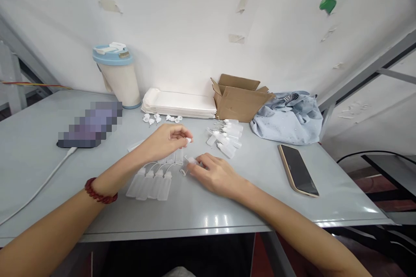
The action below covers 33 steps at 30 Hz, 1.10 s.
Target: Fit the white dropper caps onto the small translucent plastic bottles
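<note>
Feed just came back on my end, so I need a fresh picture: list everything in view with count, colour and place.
table: one, grey
row of small bottles: four, translucent white, near left hand
bottle pile: count unclear, white, centre
loose caps: several, white, by trays
stacked trays: white, back centre
cardboard box: one, brown, open
cup: one, blue lid
cloth: light blue, right
phone: one, dark, right
left hand: pinching a small white piece
right hand: on a small bottle
</note>
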{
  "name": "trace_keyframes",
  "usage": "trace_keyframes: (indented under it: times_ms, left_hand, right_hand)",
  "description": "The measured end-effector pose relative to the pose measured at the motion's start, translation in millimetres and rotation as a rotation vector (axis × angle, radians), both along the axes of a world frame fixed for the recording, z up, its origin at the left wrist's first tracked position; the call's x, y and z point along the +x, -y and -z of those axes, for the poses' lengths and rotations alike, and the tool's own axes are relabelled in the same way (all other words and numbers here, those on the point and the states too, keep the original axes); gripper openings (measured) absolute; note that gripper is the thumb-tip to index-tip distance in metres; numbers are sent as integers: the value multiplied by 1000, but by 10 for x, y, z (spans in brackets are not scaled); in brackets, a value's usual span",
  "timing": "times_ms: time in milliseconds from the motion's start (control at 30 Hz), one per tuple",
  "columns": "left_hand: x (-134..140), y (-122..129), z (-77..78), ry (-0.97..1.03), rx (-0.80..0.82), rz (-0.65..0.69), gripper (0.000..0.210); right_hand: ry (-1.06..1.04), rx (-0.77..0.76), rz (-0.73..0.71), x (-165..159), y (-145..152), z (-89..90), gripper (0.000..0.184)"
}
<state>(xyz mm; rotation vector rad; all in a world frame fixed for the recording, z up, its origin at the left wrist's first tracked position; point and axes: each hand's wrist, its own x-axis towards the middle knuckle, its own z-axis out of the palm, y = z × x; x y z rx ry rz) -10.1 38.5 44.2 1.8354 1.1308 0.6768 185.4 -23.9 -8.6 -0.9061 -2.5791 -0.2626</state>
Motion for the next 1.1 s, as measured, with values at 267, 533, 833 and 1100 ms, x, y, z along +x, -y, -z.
trace_keyframes:
  times_ms: [267,533,833,1100]
  left_hand:
    - [42,90,-138,-71,-118,36,17]
    - [-27,62,-148,-170,-144,151,24]
    - [-75,215,-109,-558,82,349,23]
    - [-18,268,0,-682,206,392,23]
  right_hand:
    - [-24,-3,3,28,-21,7,22]
    - [-52,-47,-11,30,-7,-35,21]
    - [-242,-274,85,63,-55,-67,15]
    - [-273,-381,133,43,-39,-61,14]
